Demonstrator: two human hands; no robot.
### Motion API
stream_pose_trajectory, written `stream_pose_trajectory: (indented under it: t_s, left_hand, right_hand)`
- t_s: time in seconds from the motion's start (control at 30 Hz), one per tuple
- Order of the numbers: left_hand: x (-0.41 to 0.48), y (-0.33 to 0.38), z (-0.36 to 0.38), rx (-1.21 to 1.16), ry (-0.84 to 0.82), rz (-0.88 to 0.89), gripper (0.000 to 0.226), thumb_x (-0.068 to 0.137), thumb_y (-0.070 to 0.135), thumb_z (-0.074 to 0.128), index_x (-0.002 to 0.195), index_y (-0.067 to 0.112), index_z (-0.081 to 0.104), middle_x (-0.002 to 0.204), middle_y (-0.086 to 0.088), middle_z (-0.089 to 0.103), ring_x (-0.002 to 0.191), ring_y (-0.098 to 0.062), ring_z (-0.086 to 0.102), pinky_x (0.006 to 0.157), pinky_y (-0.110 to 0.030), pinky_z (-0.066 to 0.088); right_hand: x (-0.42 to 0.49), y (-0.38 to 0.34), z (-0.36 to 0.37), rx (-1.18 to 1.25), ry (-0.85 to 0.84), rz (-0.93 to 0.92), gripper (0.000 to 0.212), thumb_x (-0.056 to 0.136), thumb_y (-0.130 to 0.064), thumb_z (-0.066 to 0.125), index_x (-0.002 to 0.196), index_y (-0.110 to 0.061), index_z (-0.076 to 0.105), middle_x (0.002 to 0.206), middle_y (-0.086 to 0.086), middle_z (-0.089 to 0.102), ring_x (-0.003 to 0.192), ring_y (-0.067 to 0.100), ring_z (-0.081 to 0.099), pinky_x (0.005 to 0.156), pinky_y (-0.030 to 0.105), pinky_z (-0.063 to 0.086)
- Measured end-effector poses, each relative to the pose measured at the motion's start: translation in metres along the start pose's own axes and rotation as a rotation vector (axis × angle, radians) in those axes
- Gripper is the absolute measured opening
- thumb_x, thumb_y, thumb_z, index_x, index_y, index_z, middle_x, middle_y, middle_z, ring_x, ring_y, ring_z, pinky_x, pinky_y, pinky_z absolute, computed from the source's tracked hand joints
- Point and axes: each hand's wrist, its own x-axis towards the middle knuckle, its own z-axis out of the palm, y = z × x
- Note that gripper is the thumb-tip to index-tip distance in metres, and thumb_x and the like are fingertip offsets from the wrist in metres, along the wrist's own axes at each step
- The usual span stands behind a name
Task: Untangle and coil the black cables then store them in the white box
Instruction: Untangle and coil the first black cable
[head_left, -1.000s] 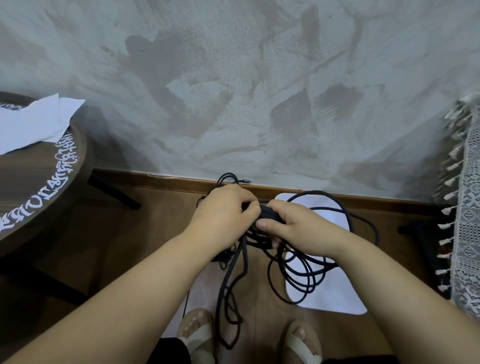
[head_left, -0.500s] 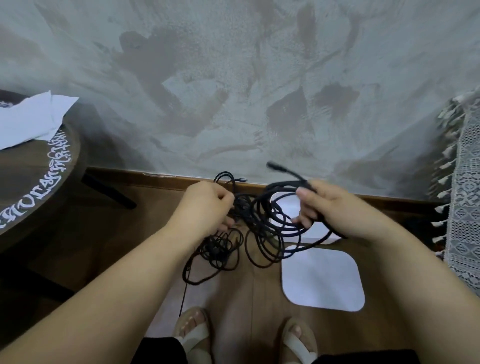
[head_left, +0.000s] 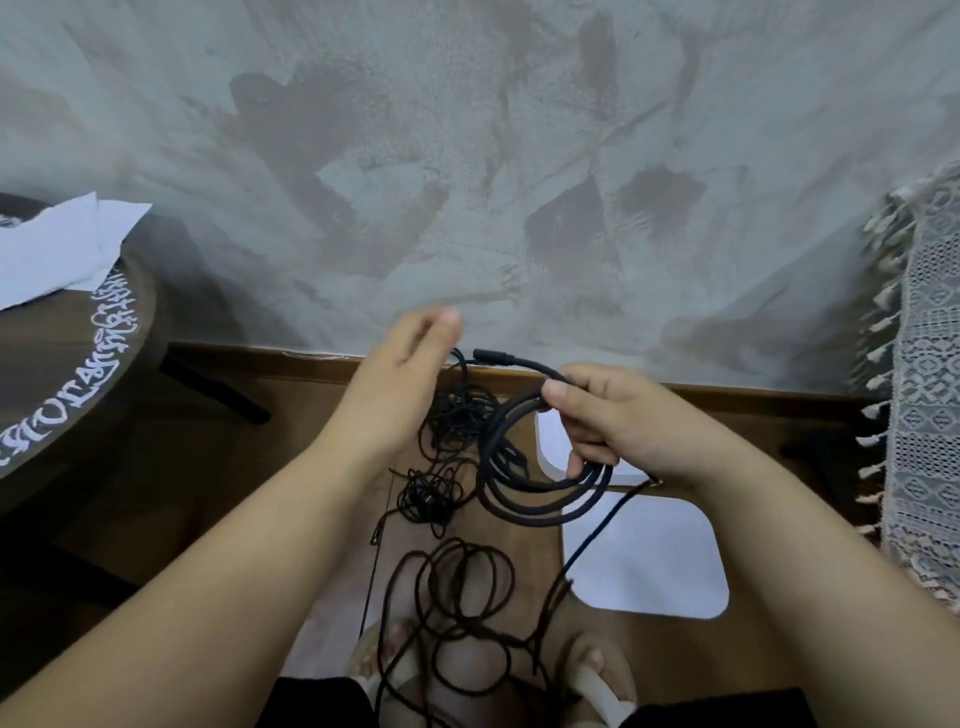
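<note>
head cam | faces forward-down (wide-angle) | close over hands (head_left: 519, 415)

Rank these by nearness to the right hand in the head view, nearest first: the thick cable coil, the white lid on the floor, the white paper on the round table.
1. Thick cable coil: held in the right hand.
2. White lid: on the floor just below that hand.
3. White paper: far left, on the round table.
</note>
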Motion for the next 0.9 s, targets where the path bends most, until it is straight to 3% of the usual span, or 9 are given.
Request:
stream_pose_trajectory:
  t_s: [0.07,0.13,0.23,0.33,0.43,0.53,0.6,0.8,0.9]
  left_hand:
    - [-0.008,0.009,0.009,-0.005,-0.143,0.116,0.062,0.074,0.072,0.051,0.128,0.044,0.040,0.131,0.022,0.047,0.118,0.014,0.042,0.097,-0.009,0.033]
    - [-0.010,0.009,0.017,0.238,-0.241,0.259,0.083,0.060,0.074,0.052,0.134,0.044,0.032,0.138,0.017,0.042,0.130,0.002,0.037,0.110,-0.023,0.028]
    - [-0.009,0.007,0.022,0.406,-0.319,0.207,0.091,0.054,0.074,0.059,0.135,0.035,0.041,0.124,0.014,0.058,0.117,-0.003,0.052,0.104,-0.028,0.039]
    - [-0.007,0.002,0.026,0.299,-0.255,0.083,0.037,0.077,0.056,0.064,0.101,0.028,0.060,0.077,0.014,0.067,0.072,0.002,0.061,0.072,-0.025,0.048]
    - [-0.008,0.003,0.037,0.051,-0.230,-0.148,0.040,0.087,0.049,0.056,0.088,0.009,0.061,0.042,0.008,0.054,0.045,-0.007,0.057,0.050,-0.021,0.045]
    - [-0.013,0.012,0.044,-0.459,-0.299,-0.454,0.039,0.088,0.042,0.057,0.066,0.010,0.060,0.042,0.003,0.042,0.038,-0.010,0.050,0.041,-0.019,0.044]
    - [-0.013,0.017,0.042,-0.644,-0.389,-0.534,0.042,0.085,0.043,0.057,0.050,0.020,0.063,0.041,0.005,0.037,0.034,-0.007,0.040,0.036,-0.016,0.036]
    - [-0.011,0.026,0.033,-0.764,-0.544,-0.507,0.029,0.072,0.037,0.056,0.050,0.020,0.060,0.036,0.008,0.031,0.028,-0.004,0.032,0.035,-0.013,0.030]
    - [-0.012,0.026,0.033,-0.823,-0.467,-0.502,0.030,0.071,0.038,0.056,0.048,0.019,0.058,0.033,0.009,0.029,0.025,-0.001,0.029,0.032,-0.012,0.029]
  right_hand:
    - [0.003,-0.002,0.007,0.039,-0.020,-0.001,0.025,0.091,-0.035,0.047,0.078,-0.015,0.053,0.051,-0.004,0.026,0.039,0.009,0.026,0.058,0.038,0.049]
    - [0.005,-0.003,0.011,0.091,-0.034,0.009,0.032,0.085,-0.042,0.048,0.075,-0.012,0.051,0.049,-0.001,0.029,0.038,0.009,0.024,0.053,0.031,0.042]
    - [0.005,-0.003,0.013,0.096,-0.044,0.038,0.040,0.083,-0.048,0.045,0.082,-0.016,0.069,0.044,-0.001,0.030,0.035,0.009,0.025,0.047,0.027,0.040]
    - [0.006,-0.006,0.013,0.165,0.060,0.106,0.038,0.092,-0.048,0.041,0.084,-0.020,0.065,0.048,-0.003,0.028,0.037,0.010,0.022,0.043,0.026,0.039]
    - [0.011,-0.006,0.011,0.194,0.218,0.163,0.041,0.097,-0.048,0.037,0.086,-0.010,0.050,0.053,0.005,0.038,0.034,0.011,0.023,0.038,0.023,0.035]
    - [0.016,-0.004,0.012,0.184,0.311,0.170,0.045,0.099,-0.047,0.034,0.081,-0.009,0.051,0.054,0.007,0.041,0.031,0.011,0.023,0.038,0.023,0.032]
    - [0.017,-0.003,0.012,0.231,0.350,0.179,0.045,0.099,-0.048,0.034,0.085,-0.010,0.053,0.052,0.006,0.041,0.030,0.011,0.024,0.038,0.022,0.031]
    - [0.021,0.000,0.010,0.273,0.377,0.138,0.052,0.095,-0.055,0.037,0.102,-0.006,0.054,0.050,0.005,0.046,0.031,0.012,0.032,0.043,0.028,0.038]
    - [0.023,0.005,0.004,0.337,0.257,0.106,0.066,0.088,-0.062,0.039,0.114,-0.003,0.052,0.069,0.012,0.063,0.055,0.024,0.058,0.069,0.043,0.054]
